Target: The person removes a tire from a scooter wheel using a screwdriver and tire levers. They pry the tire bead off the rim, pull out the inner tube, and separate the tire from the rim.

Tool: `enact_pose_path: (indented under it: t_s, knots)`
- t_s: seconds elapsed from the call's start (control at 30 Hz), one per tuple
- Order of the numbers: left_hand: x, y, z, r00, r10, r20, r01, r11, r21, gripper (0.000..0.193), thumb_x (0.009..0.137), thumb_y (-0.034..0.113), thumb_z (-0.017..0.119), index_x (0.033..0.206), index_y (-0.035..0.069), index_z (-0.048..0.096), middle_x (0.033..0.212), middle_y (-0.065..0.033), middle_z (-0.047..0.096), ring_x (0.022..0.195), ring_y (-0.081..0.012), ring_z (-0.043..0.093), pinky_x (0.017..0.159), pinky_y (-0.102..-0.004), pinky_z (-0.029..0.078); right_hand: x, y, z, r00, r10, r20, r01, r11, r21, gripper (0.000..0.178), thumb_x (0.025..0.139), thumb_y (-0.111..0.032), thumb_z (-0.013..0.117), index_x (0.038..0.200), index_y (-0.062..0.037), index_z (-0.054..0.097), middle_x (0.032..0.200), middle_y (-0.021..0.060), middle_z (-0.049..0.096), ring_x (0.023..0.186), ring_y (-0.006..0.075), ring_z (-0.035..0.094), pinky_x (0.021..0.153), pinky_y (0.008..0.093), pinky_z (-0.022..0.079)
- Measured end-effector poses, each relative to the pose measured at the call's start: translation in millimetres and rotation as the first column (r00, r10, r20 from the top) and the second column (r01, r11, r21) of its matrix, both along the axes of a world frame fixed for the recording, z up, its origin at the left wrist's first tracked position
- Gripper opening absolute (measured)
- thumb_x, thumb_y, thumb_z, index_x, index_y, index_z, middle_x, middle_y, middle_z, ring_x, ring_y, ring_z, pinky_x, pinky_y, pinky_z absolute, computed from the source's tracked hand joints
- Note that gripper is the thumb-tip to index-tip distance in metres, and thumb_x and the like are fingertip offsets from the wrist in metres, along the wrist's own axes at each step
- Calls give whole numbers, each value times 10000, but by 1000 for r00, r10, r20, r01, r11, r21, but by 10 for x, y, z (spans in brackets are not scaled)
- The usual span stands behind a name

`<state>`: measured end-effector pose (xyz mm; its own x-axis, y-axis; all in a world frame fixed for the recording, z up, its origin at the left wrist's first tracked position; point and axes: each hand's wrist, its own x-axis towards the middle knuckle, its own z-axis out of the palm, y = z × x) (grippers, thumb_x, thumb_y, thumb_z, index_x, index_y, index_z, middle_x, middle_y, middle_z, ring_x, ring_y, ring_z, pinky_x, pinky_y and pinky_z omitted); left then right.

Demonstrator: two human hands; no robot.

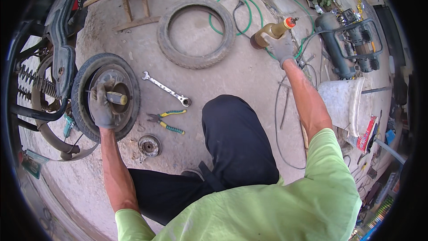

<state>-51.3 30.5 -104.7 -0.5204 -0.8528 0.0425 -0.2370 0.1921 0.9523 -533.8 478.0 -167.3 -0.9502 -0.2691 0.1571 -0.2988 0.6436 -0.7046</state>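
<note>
My left hand (102,110), in a grey glove, is closed around a screwdriver with a yellow and grey handle (117,98). It is over the hub of a small wheel with a black tyre (132,118). Up and to the right, my gloved right hand (281,47) grips a brownish bottle (278,28) with a red and orange cap, tilted above the floor. Between my hands lie a combination wrench (164,87) and pliers with yellow and green handles (161,120). A round metal brake part (149,146) sits below the wheel, near my knee.
A loose tyre (196,61) lies ahead, near a wooden frame with white webbing (131,2). A green hose (249,6) coils beside it. At right stand an air compressor (332,40) and a white bucket (341,100). A motorcycle (62,62) borders the left.
</note>
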Motion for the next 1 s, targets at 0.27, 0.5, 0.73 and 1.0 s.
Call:
enact_pose_path:
  t_s: [0.27, 0.5, 0.73, 1.0]
  knots:
    - [-41, 31, 59, 1000, -9, -7, 9, 1000, 28, 371, 1132, 262, 550, 1154, -33, 774, 1133, -104, 772, 987, -172, 692, 921, -322, 529, -470, -293, -297, 992, -125, -4, 125, 992, -19, 727, 757, -388, 967, 1303, -16, 662, 1256, 194, 759, 1164, 339, 739, 1042, 450, 564]
    - [-34, 48, 113, 1000, 17, -12, -16, 997, 76, 377, 1140, 260, 541, 1166, -44, 761, 1135, -112, 784, 1004, -180, 708, 962, -325, 530, -457, -372, -286, 998, 3, 58, -7, 998, 64, 770, 747, -407, 973, 1353, -50, 661, 1329, 175, 752, 1208, 323, 734, 1067, 439, 556]
    - [-46, 91, 191, 999, -17, -52, 23, 993, 114, 378, 1157, 290, 546, 1220, -57, 683, 1199, -180, 790, 1074, -214, 752, 1001, -348, 565, -142, 903, -606, 860, -211, 464, 11, 918, 397, 600, 906, -536, 791, 1146, 14, 769, 1191, 272, 773, 1141, 388, 756, 1016, 482, 567]
    - [-136, 122, 100, 998, -49, -39, 53, 993, 110, 352, 1170, 290, 527, 1179, -40, 651, 1193, -200, 792, 1068, -226, 759, 974, -352, 578, 1005, 3135, -1432, 785, -538, 306, 148, 643, 751, 507, 935, -460, 747, 1219, -40, 732, 1246, 272, 761, 1213, 437, 723, 1045, 503, 556]
